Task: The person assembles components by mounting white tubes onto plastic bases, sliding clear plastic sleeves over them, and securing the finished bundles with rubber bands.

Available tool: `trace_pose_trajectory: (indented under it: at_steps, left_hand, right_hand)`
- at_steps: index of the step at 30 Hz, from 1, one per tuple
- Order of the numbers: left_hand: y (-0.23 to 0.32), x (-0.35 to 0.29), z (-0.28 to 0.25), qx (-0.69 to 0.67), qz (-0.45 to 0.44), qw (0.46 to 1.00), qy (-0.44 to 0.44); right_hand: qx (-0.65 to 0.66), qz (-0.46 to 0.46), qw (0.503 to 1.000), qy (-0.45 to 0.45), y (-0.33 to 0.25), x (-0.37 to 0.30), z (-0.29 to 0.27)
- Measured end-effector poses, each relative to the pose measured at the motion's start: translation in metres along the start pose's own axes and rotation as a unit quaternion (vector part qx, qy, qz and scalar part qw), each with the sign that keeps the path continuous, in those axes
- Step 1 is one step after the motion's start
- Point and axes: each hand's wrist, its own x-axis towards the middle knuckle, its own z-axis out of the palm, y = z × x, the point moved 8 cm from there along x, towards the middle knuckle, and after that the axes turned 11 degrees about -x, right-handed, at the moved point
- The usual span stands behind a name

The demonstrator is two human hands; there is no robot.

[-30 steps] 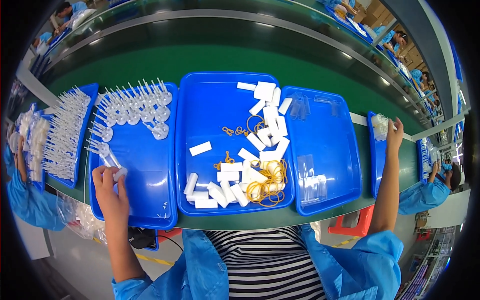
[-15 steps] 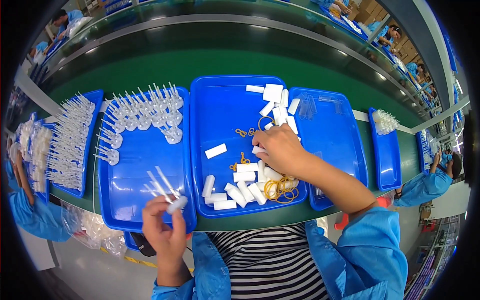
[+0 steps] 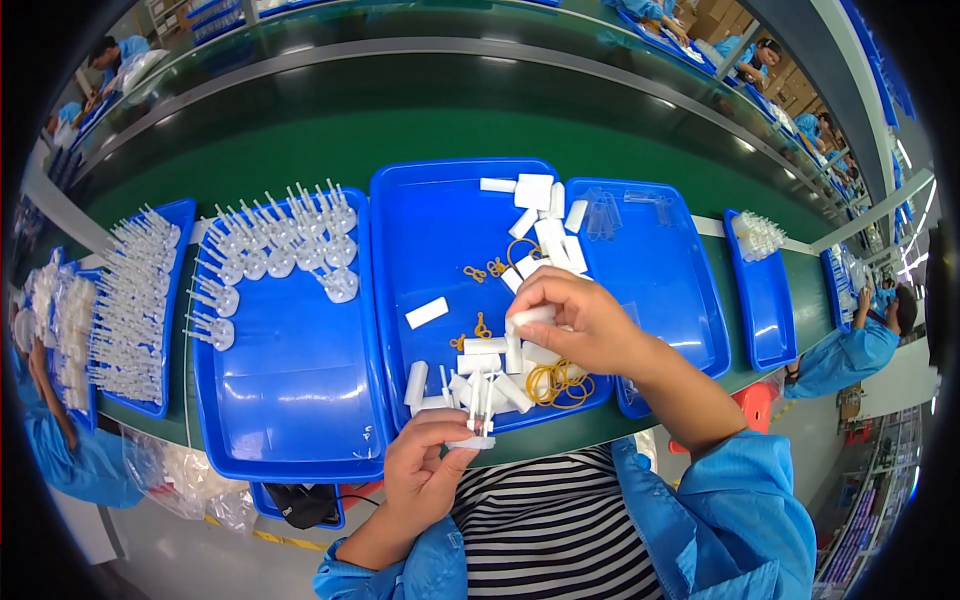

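Note:
My left hand (image 3: 425, 472) pinches the white base of a small pronged piece (image 3: 478, 440), its thin pale rods pointing upward, at the near edge of the middle blue tray (image 3: 400, 250). Above that tray, my right hand (image 3: 585, 318) grips a white block (image 3: 533, 315) between thumb and fingertips. Loose white blocks (image 3: 428, 312) lie below and around both hands, some hidden by them. Yellow rubber bands (image 3: 560, 386) sit in a loose heap near the right wrist, with smaller knotted bands (image 3: 474, 272) farther off.
To the left, a blue tray (image 3: 290, 400) carries rows of similar pronged pieces (image 3: 283, 262); another full tray (image 3: 135, 310) stands beyond. A blue tray (image 3: 665, 300) on the right has clear plastic pieces (image 3: 603, 215). A narrow tray (image 3: 768, 310) holds a white bundle. Co-workers in blue sit at both sides.
My left hand has carried the pronged piece rightward to the middle tray and turned its rods upright. My right hand has lifted a white block and drawn it slightly nearer.

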Motion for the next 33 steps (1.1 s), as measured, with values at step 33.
trace_pose_trajectory:
  at_steps: [33]
  left_hand:
    - [-0.039, 0.012, 0.035, -0.272, -0.051, 0.961, 0.006]
  right_hand:
    - [0.32, 0.089, 0.942, 0.048, 0.032, -0.062, -0.007]
